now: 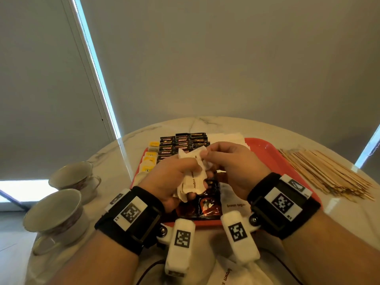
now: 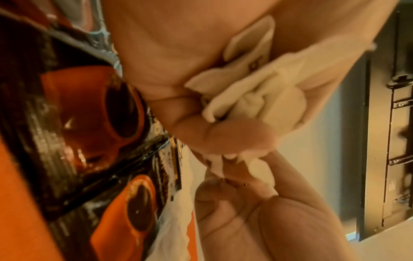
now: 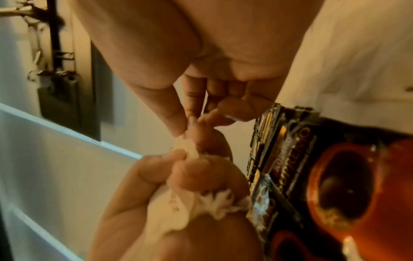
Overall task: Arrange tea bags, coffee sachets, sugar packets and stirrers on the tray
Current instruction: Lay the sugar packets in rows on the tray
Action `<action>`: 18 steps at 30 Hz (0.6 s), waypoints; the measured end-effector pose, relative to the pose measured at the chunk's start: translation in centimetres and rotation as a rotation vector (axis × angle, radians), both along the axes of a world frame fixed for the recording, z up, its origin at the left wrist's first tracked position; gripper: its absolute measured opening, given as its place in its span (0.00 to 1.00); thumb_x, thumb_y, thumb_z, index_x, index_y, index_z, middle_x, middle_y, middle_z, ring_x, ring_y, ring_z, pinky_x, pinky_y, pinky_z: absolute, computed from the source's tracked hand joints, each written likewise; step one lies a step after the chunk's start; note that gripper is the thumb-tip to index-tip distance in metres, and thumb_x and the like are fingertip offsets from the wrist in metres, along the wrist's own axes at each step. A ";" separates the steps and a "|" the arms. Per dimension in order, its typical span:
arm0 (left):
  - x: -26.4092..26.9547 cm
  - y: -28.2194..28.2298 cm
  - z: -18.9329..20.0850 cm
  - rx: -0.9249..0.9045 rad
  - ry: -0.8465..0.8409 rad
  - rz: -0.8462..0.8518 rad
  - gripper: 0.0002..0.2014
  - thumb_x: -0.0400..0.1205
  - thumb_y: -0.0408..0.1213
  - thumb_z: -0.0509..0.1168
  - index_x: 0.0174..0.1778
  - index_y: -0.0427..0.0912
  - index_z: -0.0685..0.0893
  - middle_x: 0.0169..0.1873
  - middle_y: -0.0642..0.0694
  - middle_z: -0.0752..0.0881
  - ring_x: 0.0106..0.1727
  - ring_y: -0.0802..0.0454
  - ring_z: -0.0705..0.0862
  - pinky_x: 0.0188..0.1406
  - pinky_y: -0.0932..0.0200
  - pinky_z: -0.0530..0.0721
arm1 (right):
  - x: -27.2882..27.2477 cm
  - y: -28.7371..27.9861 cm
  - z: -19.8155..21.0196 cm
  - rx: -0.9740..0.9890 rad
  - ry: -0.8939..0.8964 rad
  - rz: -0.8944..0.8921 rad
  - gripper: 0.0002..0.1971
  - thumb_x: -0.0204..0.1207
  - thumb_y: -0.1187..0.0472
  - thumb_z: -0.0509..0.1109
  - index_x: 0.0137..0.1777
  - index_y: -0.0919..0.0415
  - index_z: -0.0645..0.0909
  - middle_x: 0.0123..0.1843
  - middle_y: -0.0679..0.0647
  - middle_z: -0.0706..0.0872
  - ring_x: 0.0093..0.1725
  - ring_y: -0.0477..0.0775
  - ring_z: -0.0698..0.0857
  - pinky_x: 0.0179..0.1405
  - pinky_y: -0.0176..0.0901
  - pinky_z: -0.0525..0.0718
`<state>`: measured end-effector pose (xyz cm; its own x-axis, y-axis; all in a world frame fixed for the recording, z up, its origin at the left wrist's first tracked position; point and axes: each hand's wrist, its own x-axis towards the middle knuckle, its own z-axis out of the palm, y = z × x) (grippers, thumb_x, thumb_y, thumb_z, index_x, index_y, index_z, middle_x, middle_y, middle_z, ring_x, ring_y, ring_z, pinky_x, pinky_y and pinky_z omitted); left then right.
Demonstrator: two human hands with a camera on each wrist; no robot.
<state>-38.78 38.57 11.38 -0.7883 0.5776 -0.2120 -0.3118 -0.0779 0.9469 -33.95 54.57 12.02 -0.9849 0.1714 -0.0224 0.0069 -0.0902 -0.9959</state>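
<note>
Step in hand: sugar packets. The left hand [image 1: 174, 177] has its fingers [image 2: 225, 136] curled round a bunch of white brown-sugar packets [image 1: 193, 179], held above the near middle of the red tray [image 1: 265, 153]. The right hand [image 1: 230, 167] pinches the top edge of one packet between thumb and fingertips [image 3: 178, 121]; reads as peeling a single packet off the bunch, or squaring it up.

Tray layout, clock-face from tray centre:
- 11 to 12 o'clock: dark coffee sachets [image 1: 183, 144] in neat rows.
- 9 to 10 o'clock: yellow-tagged tea bags [image 1: 151, 159] in a column along the left edge.
- 6 o'clock, under the hands: bigger dark sachets with an orange cup print [image 1: 203, 204].
- 5 o'clock: one brown sugar packet [image 1: 234, 200] lying flat beside them.
- 12 to 1 o'clock: something white and flat behind the hands, can't tell what.

Off tray, on the marble worktop [image 1: 226, 125]: wooden stirrers [image 1: 324, 171] heaped at 3 o'clock, untouched. Two teacups [image 1: 61, 198] at 8 to 9 o'clock. More brown sugar packets on the worktop at 6 o'clock, near the person.

Judgement: coffee and tea look done, sugar partway, stirrers not started.

Next move likely needs: the right hand frees one packet cleanly, lays it flat next to the one at 5 o'clock, same orientation. The left hand must grip the rest firmly; thin paper, bunch could fan out or drop.
</note>
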 end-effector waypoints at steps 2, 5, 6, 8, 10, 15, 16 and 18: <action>0.2 0.0 0.1 -0.020 0.021 -0.001 0.17 0.86 0.25 0.62 0.69 0.43 0.81 0.43 0.38 0.92 0.35 0.46 0.89 0.18 0.60 0.80 | -0.1 0.3 0.0 -0.128 0.016 -0.041 0.07 0.82 0.64 0.73 0.54 0.68 0.85 0.43 0.62 0.91 0.31 0.56 0.84 0.36 0.48 0.86; 0.0 0.2 0.1 0.005 0.036 0.041 0.17 0.86 0.23 0.60 0.68 0.41 0.81 0.42 0.37 0.93 0.33 0.46 0.89 0.16 0.60 0.80 | -0.3 0.9 0.0 -0.247 0.065 -0.131 0.06 0.84 0.61 0.71 0.54 0.63 0.84 0.51 0.63 0.93 0.42 0.57 0.90 0.43 0.49 0.90; -0.1 0.2 0.1 0.016 0.036 0.074 0.17 0.86 0.23 0.60 0.68 0.41 0.81 0.41 0.37 0.92 0.31 0.46 0.89 0.15 0.60 0.79 | -0.3 0.9 0.0 -0.255 0.083 -0.145 0.06 0.85 0.60 0.70 0.54 0.62 0.84 0.52 0.62 0.93 0.45 0.57 0.91 0.44 0.49 0.91; -0.5 0.3 0.1 0.035 0.029 0.184 0.13 0.86 0.24 0.62 0.64 0.39 0.81 0.37 0.39 0.92 0.27 0.48 0.88 0.12 0.61 0.77 | -0.3 0.6 -0.2 -0.231 0.108 -0.159 0.04 0.85 0.60 0.70 0.53 0.60 0.85 0.52 0.62 0.92 0.48 0.56 0.90 0.44 0.49 0.91; -0.7 0.3 0.1 0.055 0.041 0.279 0.06 0.87 0.32 0.69 0.59 0.41 0.82 0.35 0.41 0.91 0.27 0.48 0.87 0.12 0.60 0.77 | -0.2 0.2 -0.5 -0.197 0.119 -0.161 0.03 0.84 0.62 0.71 0.53 0.60 0.85 0.48 0.59 0.92 0.45 0.54 0.90 0.41 0.47 0.91; 0.3 0.4 0.3 0.058 0.170 0.144 0.20 0.76 0.49 0.76 0.55 0.37 0.87 0.37 0.41 0.90 0.27 0.54 0.86 0.17 0.65 0.80 | 0.3 -0.1 -0.7 -0.127 0.149 -0.124 0.06 0.82 0.63 0.73 0.55 0.64 0.85 0.45 0.57 0.93 0.43 0.55 0.92 0.40 0.48 0.92; 0.6 0.5 0.2 0.040 0.206 0.107 0.20 0.75 0.45 0.78 0.57 0.36 0.88 0.37 0.42 0.90 0.28 0.56 0.87 0.20 0.67 0.81 | 0.4 -0.2 -0.8 -0.130 0.154 -0.127 0.07 0.81 0.63 0.74 0.55 0.65 0.85 0.46 0.58 0.93 0.43 0.56 0.93 0.39 0.46 0.91; 0.7 0.7 -0.1 -0.022 0.275 0.114 0.18 0.75 0.36 0.81 0.59 0.36 0.88 0.41 0.42 0.92 0.36 0.53 0.90 0.30 0.62 0.85 | 0.4 -0.3 -1.0 -0.138 0.156 -0.134 0.08 0.80 0.62 0.75 0.56 0.66 0.85 0.48 0.60 0.94 0.46 0.57 0.93 0.41 0.47 0.91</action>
<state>-38.04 39.24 11.24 -0.8773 0.4799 0.0068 -0.0340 -0.0763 0.9965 -33.57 54.29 11.03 -0.9469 0.3068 0.0958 -0.1672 -0.2156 -0.9621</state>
